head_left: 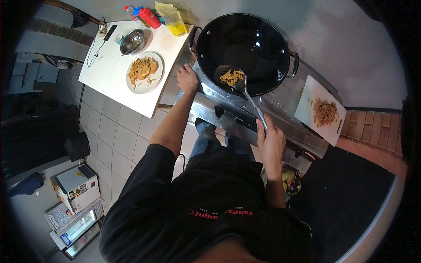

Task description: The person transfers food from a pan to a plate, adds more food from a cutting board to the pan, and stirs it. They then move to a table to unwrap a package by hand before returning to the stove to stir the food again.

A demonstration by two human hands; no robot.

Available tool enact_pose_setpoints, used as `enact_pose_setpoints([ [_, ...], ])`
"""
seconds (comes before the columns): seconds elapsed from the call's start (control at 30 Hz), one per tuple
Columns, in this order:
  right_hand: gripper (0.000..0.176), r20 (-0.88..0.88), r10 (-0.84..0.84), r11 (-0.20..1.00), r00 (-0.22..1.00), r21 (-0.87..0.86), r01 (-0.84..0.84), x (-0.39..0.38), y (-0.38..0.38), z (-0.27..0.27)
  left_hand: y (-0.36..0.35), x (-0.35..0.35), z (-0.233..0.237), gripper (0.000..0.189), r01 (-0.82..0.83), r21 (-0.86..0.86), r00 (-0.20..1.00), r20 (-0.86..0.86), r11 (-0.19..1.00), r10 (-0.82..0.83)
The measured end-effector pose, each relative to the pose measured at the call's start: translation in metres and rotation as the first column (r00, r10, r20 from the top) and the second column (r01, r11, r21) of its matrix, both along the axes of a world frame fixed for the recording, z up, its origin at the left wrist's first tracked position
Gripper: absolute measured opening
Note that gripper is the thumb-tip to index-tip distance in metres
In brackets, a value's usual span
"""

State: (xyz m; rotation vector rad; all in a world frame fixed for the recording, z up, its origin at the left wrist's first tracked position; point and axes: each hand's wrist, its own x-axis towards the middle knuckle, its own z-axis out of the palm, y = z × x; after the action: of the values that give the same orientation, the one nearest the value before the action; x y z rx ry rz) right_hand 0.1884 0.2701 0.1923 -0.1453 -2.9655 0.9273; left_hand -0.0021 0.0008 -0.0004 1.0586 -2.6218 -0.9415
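Note:
My right hand (271,140) is closed around the metal handle of a slotted spoon (249,97). The spoon's bowl sits over the near side of a big black wok (245,46) and carries a small heap of golden fried strips (232,78). At the stove's left front corner rests my left hand (187,79), holding nothing, its fingers slightly bent and apart. To its left, a white plate (144,89) on the white table holds more fried strips and larger golden pieces.
On the white table (105,72) stand a metal bowl (133,41), a whisk-like tool with a black handle (110,33), a red bottle (150,18) and a yellow pouch (175,25). Right of the wok, a white cutting board (309,94) bears a pile of brown strips (325,113).

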Motion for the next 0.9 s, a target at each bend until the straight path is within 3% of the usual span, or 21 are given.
enact_pose_setpoints([
  [0.47,0.032,-0.005,-0.002,1.0,1.0,-0.006,0.002,-0.002,0.002,-0.001,-0.001,0.0,0.0,0.056,0.012,0.015,1.0,0.01,1.0,-0.012],
  [0.53,0.032,0.05,-0.036,0.993,0.998,-0.112,0.041,-0.008,0.005,0.003,0.0,0.001,0.001,0.056,0.012,0.013,1.0,0.005,1.0,-0.012],
  [0.67,0.032,0.062,0.008,0.988,0.998,-0.155,0.002,-0.037,0.024,-0.001,-0.002,0.0,-0.001,0.056,0.014,0.007,1.0,-0.01,1.0,-0.014],
  [0.73,0.032,0.222,0.053,0.966,0.974,-0.258,0.006,-0.053,0.032,0.006,-0.003,0.001,0.001,0.055,0.033,0.052,0.999,-0.007,0.998,-0.033],
  [0.77,0.033,0.152,0.05,0.951,0.987,-0.311,-0.001,-0.058,0.036,-0.001,-0.004,0.001,-0.002,0.055,0.03,0.053,0.999,-0.02,0.998,-0.029],
  [0.87,0.033,0.183,0.1,0.958,0.978,-0.284,-0.045,-0.078,0.039,0.014,-0.018,0.006,-0.006,0.044,0.195,0.101,0.937,-0.314,0.976,-0.155],
  [0.9,0.032,0.169,0.111,0.93,0.979,-0.365,-0.043,-0.082,0.037,0.018,-0.028,0.014,-0.001,0.039,0.292,0.132,0.881,-0.422,0.947,-0.213],
])
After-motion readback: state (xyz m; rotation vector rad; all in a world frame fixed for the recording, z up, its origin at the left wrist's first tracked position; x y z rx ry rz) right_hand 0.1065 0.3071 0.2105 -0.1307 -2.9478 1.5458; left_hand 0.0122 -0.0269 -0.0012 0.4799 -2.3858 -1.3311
